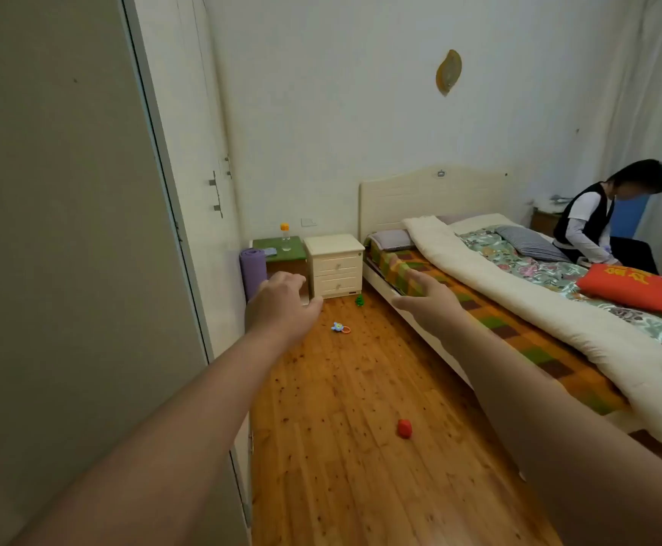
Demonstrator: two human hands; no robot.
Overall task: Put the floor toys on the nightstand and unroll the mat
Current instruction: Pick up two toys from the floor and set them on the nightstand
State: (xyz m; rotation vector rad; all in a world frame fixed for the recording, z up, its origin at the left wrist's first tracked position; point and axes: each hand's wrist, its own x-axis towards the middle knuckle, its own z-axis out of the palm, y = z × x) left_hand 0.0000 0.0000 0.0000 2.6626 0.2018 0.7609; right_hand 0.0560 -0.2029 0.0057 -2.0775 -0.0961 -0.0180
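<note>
Step in hand, as judged: the very start, approach phase. Nothing has been picked up yet. Both arms are stretched fwd at chest height; the left hand is loosely curled w/ nothing in it, the right hand is flat, fingers extended, likewise empty.

Three toys are seen on the knotty orange wooden floor: a small red rounded plastic toy nearest the camera, a blue-and-white rattle with an orange ring further on, and a small green figure toy just beside the base of the cream two-drawer wooden nightstand. The nightstand top is bare, next to the cream-framed bed.

Next move, prob.: a crouch is called for, the red toy being closest; each toy is small enough for a one-hand pinch, so two could be carried at once.

The rolled purple foam mat is stood upright on end, long axis vertical, in the corner against the wall, touching or just beside the low green-topped wooden counter; which way its free edge faces can't be told. It must be tipped flat, axis across the floor strip, & rolled out once the toys are cleared.
</note>
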